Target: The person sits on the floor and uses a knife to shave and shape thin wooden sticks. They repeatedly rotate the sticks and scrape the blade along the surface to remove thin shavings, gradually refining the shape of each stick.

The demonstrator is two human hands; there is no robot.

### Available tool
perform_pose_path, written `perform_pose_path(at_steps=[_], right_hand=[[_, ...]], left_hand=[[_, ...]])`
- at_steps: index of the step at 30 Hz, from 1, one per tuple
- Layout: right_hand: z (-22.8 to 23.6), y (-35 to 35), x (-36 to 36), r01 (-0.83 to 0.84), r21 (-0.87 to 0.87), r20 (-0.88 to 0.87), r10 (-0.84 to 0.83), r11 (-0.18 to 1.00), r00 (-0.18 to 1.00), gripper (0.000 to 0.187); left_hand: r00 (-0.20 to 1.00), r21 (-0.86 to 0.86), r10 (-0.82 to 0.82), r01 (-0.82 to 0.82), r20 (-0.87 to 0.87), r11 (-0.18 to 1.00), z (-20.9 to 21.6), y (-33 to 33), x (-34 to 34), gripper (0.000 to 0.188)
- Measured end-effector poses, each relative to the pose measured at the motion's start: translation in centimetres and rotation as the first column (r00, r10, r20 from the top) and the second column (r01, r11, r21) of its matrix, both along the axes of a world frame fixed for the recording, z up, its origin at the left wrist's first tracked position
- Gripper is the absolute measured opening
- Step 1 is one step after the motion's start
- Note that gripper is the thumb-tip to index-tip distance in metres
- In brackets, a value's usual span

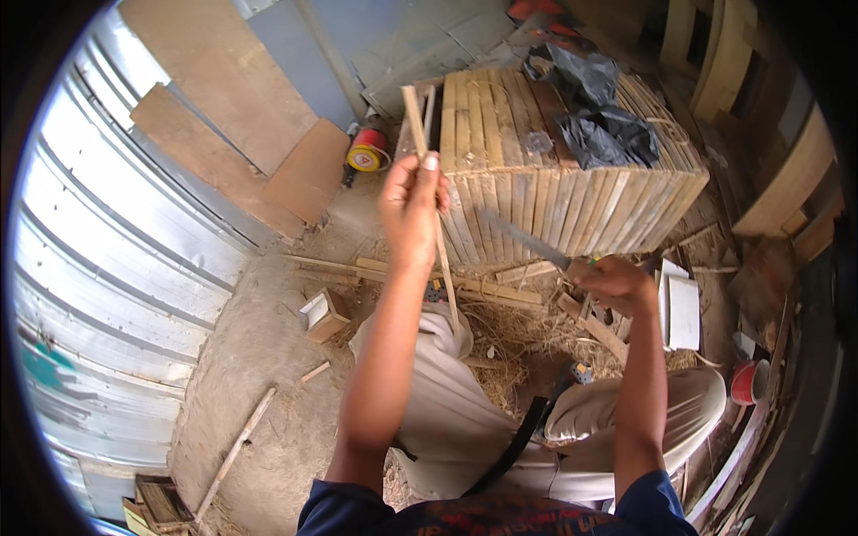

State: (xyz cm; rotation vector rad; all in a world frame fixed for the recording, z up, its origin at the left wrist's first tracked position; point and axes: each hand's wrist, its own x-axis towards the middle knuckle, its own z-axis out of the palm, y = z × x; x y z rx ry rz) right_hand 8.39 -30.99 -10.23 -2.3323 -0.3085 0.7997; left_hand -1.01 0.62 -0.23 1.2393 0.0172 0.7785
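Observation:
Upright in front of me, a thin split bamboo strip is gripped by my left hand. Its upper end sticks up past my fingers, and the lower end comes down by my knee. My right hand is closed around the handle of a knife, whose long blade points left and away from me. A gap separates the blade's tip from the strip. Beyond both hands stands a low block of slatted wood, with black plastic bags lying on its top.
A red and yellow power tool lies left of the slatted block. Nearer, a small wooden box sits on the dirt floor among sticks and shavings. Corrugated metal sheeting walls the left side. A red tin stands at right.

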Motion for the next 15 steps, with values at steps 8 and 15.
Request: perform_pose_path(at_steps=[8,15], right_hand=[[14.7,-0.8,-5.0,-0.06,0.24,0.33,-0.024,0.969,0.944,0.039],[16.8,1.8,-7.8,-0.239,0.584,0.592,-0.205,0.776,0.779,0.034]], left_hand=[[0.993,0.013,0.011,-0.01,-0.115,1.0,-0.5,0.5,-2.5,0.036],[0.983,-0.154,-0.18,0.174,-0.025,0.973,0.1,-0.6,-3.1,0.036]])
